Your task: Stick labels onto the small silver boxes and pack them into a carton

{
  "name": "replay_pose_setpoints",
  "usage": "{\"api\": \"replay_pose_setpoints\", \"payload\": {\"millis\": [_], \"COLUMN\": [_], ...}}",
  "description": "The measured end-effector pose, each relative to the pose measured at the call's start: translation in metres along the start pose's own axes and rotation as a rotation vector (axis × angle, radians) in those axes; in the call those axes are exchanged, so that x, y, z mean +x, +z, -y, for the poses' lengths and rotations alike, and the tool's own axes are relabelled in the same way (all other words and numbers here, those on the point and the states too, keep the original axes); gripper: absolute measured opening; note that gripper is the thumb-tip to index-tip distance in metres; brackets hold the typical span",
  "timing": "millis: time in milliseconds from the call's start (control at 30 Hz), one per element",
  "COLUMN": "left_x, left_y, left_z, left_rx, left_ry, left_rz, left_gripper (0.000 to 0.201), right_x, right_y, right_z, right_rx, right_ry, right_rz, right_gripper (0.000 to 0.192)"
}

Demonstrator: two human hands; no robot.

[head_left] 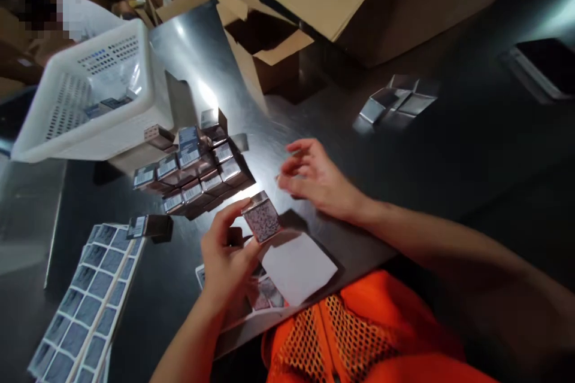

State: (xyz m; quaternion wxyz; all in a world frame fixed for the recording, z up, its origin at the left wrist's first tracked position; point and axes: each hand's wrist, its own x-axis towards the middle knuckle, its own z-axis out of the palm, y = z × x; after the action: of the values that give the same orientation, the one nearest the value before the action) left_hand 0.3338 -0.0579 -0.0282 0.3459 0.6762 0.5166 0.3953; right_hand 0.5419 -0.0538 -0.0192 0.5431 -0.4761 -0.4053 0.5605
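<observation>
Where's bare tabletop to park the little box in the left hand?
Free: dark table right of the right hand, below the flat silver packs; also the strip between label sheets and left hand. Crowded: the stacked small boxes by the white basket, and the sheet under the held box.

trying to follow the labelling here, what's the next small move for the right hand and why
Probably bring the right hand back to the small box: the left hand holds it alone, label side up, while the right hovers open beside it, holding nothing.
</observation>
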Motion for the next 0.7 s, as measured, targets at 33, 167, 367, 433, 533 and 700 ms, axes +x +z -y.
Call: {"api": "replay_pose_setpoints", "payload": {"millis": [33, 167, 367, 433, 533, 700], "left_x": [-0.001, -0.003, 0.01, 0.012, 0.014, 0.016], "left_y": [-0.001, -0.003, -0.016, -0.023, -0.029, -0.025], "left_z": [0.001, 0.008, 0.002, 0.001, 0.003, 0.007], "left_rx": [0.009, 0.142, 0.22, 0.095, -0.107, -0.117], "left_ry": [-0.011, -0.038, -0.109, -0.141, -0.167, -0.011], "left_rz": [0.031, 0.19, 0.142, 0.119, 0.124, 0.156], "left_gripper": [0.043, 0.064, 0.053, 0.038, 0.034, 0.027], "right_x": [0.0, 0.002, 0.028, 0.035, 0.037, 0.004], "right_y": [0.0, -0.006, -0.072, -0.09, -0.086, -0.019], "right_z": [-0.002, -0.004, 0.031, 0.039, 0.037, 0.01], "right_rx": [0.009, -0.159, -0.928, -1.149, -1.23, -0.79], "right_ry": [0.043, 0.028, -0.322, -0.272, -0.396, -0.648], "right_rz": [0.103, 0.351, -0.294, -0.502, -0.701, 0.076], "right_gripper": [0.076, 0.079, 0.046, 0.048, 0.054, 0.038]}}
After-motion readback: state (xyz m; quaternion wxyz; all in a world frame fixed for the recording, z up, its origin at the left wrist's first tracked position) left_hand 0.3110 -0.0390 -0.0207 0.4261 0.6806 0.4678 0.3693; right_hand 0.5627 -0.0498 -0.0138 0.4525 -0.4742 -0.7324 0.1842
